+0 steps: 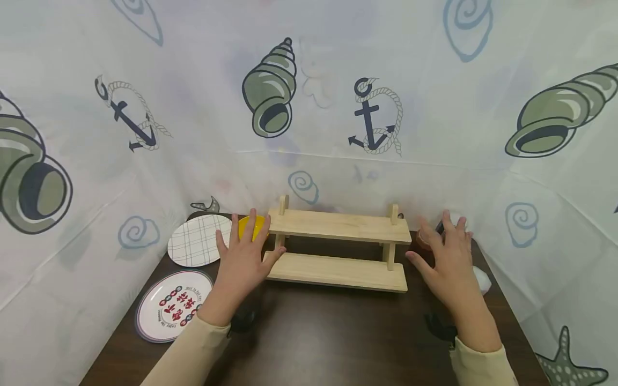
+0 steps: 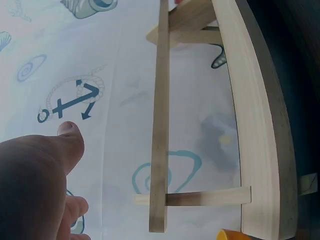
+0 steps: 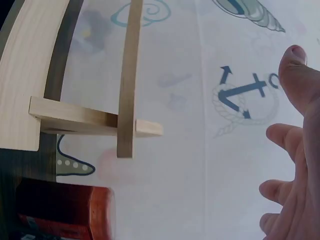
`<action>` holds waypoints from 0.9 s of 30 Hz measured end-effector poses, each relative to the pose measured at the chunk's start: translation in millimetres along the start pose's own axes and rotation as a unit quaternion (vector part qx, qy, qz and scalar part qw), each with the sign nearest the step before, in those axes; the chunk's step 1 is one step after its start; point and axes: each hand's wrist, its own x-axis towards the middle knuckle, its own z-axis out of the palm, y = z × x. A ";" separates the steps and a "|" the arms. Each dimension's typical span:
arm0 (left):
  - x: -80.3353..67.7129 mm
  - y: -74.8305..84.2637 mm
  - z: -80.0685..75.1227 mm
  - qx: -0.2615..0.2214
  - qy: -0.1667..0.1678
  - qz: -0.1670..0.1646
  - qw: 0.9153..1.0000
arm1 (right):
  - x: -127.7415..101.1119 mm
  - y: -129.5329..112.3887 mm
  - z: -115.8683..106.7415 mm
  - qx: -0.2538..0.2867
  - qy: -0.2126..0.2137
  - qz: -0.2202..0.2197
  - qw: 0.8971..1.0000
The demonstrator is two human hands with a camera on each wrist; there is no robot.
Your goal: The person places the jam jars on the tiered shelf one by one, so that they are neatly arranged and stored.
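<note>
Wooden shelf (image 1: pixel 339 247), two-tier, stands at table (image 1: pixel 338 338) centre, toward 12 o'clock edge, against curtain. Left hand (image 1: pixel 243 262): fingers spread, nothing gripped; thumb at lower board's left end, contact can't be confirmed. Right hand (image 1: pixel 446 260): open, fingers splayed, just beside shelf at 3 o'clock, apart from it. Yellow bowl (image 1: pixel 251 225) behind left hand. Checked plate (image 1: pixel 199 240) at 10 o'clock; printed plate (image 1: pixel 171 305) at 8 o'clock. Red jar (image 3: pixel 65 210) beyond right hand.
</note>
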 end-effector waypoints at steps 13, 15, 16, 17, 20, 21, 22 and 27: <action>-24.0 -9.6 27.1 -0.157 -0.015 -0.023 0.987 | -51.1 21.2 -35.9 0.133 0.180 0.079 0.972; -23.9 -11.7 38.5 -0.175 -0.017 -0.029 0.984 | -56.6 23.8 -38.5 0.153 0.219 0.106 0.958; -23.9 -13.0 44.7 -0.187 -0.021 -0.034 0.982 | -59.9 25.2 -39.3 0.163 0.235 0.125 0.950; -24.2 -14.4 51.5 -0.199 -0.025 -0.040 0.979 | -63.5 26.7 -39.6 0.179 0.248 0.144 0.941; -27.3 -19.9 72.9 -0.257 -0.037 -0.069 0.963 | -73.9 33.0 -36.4 0.257 0.281 0.188 0.905; -28.7 -22.6 80.0 -0.280 -0.039 -0.079 0.956 | -77.3 35.8 -34.3 0.282 0.290 0.202 0.892; -30.3 -25.7 87.3 -0.301 -0.040 -0.090 0.949 | -80.7 39.1 -31.2 0.315 0.299 0.215 0.875; -35.6 -42.5 114.0 -0.388 -0.059 -0.125 0.911 | -98.1 59.6 -8.0 0.411 0.338 0.263 0.805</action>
